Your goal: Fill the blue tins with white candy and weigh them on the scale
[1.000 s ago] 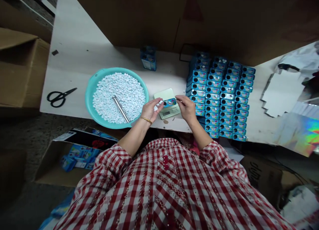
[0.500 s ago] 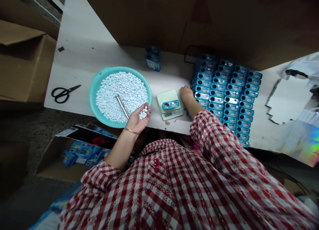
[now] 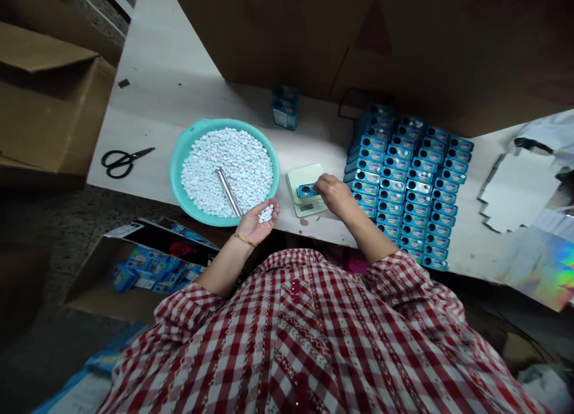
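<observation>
My left hand (image 3: 259,219) is cupped, palm up, around a small heap of white pellets (image 3: 266,214) at the near rim of a turquoise basin (image 3: 177,189). More white pellets (image 3: 228,157) fill the basin, and a metal tube (image 3: 228,192) lies on them. On a pale green weighing scale (image 3: 297,176) rests a small blue box (image 3: 305,190). The fingers of my right hand (image 3: 332,192) are closed on that box's right end, covering it. Just right of this hand stand several rows of matching blue boxes (image 3: 394,186) with dark round windows.
Black scissors (image 3: 123,161) lie left of the basin. More blue packs (image 3: 285,112) stand behind it. A big cardboard box (image 3: 314,37) blocks the table's back. An open carton (image 3: 107,276) with blue packs sits below the left edge. White cut sheets (image 3: 515,189) lie at right.
My right hand has moved left from the rows of blue boxes to the box on the scale. My left hand stays by the basin with its pellets. The whole view has shifted slightly.
</observation>
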A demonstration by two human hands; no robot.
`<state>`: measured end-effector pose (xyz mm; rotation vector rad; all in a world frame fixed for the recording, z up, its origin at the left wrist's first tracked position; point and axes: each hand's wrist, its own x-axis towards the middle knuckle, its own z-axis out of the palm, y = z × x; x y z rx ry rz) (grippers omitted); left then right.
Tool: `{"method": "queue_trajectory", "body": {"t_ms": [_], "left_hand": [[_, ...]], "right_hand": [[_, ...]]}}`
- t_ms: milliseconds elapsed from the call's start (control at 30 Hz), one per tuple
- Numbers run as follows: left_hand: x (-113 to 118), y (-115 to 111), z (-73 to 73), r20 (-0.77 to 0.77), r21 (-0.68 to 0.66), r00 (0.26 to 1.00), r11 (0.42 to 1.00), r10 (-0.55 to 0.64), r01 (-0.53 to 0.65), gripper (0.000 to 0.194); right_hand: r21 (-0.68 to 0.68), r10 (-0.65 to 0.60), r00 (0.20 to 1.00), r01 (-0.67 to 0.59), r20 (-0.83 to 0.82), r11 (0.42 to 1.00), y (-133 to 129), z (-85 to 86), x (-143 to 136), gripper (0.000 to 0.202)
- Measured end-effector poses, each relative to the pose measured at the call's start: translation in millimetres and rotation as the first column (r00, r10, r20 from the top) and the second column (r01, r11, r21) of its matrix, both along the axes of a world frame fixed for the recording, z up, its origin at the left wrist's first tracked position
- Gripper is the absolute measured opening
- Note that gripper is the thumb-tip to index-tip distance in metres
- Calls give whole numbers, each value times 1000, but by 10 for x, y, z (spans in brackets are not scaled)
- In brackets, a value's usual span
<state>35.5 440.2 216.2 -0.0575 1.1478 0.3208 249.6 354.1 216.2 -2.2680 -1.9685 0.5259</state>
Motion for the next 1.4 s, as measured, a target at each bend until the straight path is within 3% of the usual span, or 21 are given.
{"method": "queue_trajectory", "body": {"t_ms": [100, 200, 300, 400, 533, 667, 767, 933, 1067, 1233, 1400], "left_hand": [[-2, -8, 12, 15, 14, 1000, 1000, -8, 8, 21], [-32, -19, 18, 19, 26, 1000, 1000, 1, -2, 20], [-80, -78, -10, 25, 29, 1000, 1000, 3, -4, 21], [-124, -226, -78, 79, 38, 995, 997, -63, 60, 21], [-181, -493, -198, 172, 62, 965, 980, -196, 188, 23], [-262, -676, -281, 220, 33, 938, 963, -269, 268, 27], [-307, -731, -301, 238, 25, 921, 950, -307, 310, 28], [-294, -731, -264, 293, 19, 905, 948, -308, 317, 29], [-250, -718, -218, 347, -6, 899, 958, -267, 286, 32], [-136, -677, -192, 371, -28, 892, 957, -257, 287, 35], [99, -482, -141, 365, 65, 895, 966, -257, 251, 38]], "right_hand": [[-17, 45, 999, -45, -29, 999, 25, -18, -125, 25], [107, 46, 982, -26, -182, 994, 1, -10, -101, 24], [260, -3, 961, 77, -277, 963, -120, 43, -94, 24], [316, 8, 958, 86, -286, 945, -299, 101, -303, 23], [158, 191, 960, -160, -206, 974, -506, 106, -818, 24], [-48, 240, 959, -250, -148, 967, -630, 29, -1078, 22], [-86, 272, 952, -285, -142, 955, -695, -34, -1069, 19], [4, 280, 941, -285, -192, 959, -730, -66, -1004, 25], [78, 230, 904, -216, -360, 973, -687, -55, -928, 24], [59, 182, 811, -180, -555, 982, -631, -10, -721, 14], [173, 92, 887, -13, -452, 985, -433, 62, -439, 14]]}}
